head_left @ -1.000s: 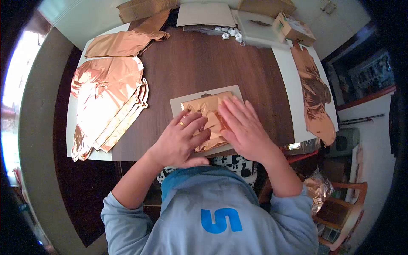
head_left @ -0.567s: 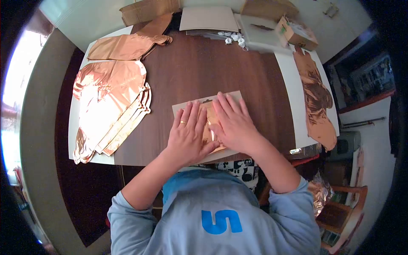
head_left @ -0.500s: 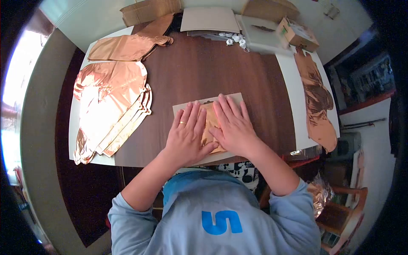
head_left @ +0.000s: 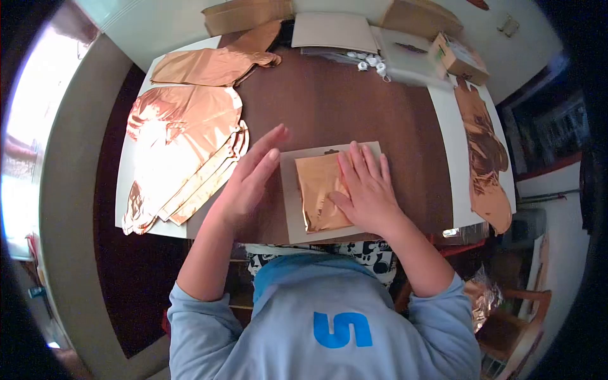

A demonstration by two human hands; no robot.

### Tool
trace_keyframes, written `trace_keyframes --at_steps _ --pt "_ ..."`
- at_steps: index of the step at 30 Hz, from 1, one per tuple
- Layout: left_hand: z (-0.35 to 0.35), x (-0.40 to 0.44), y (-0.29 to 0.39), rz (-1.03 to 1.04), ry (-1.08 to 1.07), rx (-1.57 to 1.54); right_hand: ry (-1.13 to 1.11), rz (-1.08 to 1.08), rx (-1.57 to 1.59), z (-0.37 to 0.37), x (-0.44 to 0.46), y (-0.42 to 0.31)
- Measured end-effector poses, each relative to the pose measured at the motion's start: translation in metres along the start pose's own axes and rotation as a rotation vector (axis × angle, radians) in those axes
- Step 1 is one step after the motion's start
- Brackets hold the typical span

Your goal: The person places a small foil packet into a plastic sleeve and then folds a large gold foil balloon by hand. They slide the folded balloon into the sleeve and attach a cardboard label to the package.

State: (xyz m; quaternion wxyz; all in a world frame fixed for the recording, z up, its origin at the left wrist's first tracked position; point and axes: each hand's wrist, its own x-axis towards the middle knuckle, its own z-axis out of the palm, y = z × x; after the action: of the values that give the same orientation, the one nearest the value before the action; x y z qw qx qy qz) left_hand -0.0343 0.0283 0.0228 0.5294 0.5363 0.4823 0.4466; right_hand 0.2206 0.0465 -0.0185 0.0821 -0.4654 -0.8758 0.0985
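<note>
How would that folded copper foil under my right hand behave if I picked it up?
The folded copper foil is probably light and floppy, since its sheet looks thin and creased. Its shiny surface may feel slippery. It could slide on the card, as no fastening shows.

I was in what looked like a room in a home, turned into a little work place. I sat at a big brown table (head_left: pixel 342 114), with a wooden chair (head_left: pixel 535 295) near it and what looked like a bright window (head_left: pixel 44 120) on my left. Shiny foil shapes (head_left: pixel 190 114), a small cardboard box (head_left: pixel 462 60) and a flat foil packet (head_left: pixel 320 183) made it look like a workshop too.
</note>
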Motion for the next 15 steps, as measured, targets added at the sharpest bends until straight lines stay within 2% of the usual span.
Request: trace_keyframes --at_steps 4,5,7,10,15 --pt "0.017 -0.001 0.004 0.177 0.079 0.633 -0.010 0.005 -0.012 0.001 0.001 0.001" --pt "0.028 0.000 -0.004 0.284 0.063 0.851 -0.011 0.008 -0.012 0.002 0.001 0.001" --pt "0.056 -0.007 -0.010 0.437 0.005 1.038 -0.016 0.002 -0.033 0.001 0.000 0.000" --pt "0.077 -0.009 -0.043 0.501 0.066 1.157 -0.001 -0.017 -0.063 0.000 -0.002 0.001" --pt "0.067 -0.015 -0.055 0.424 0.015 1.212 0.031 -0.009 0.064 -0.002 -0.005 0.006"
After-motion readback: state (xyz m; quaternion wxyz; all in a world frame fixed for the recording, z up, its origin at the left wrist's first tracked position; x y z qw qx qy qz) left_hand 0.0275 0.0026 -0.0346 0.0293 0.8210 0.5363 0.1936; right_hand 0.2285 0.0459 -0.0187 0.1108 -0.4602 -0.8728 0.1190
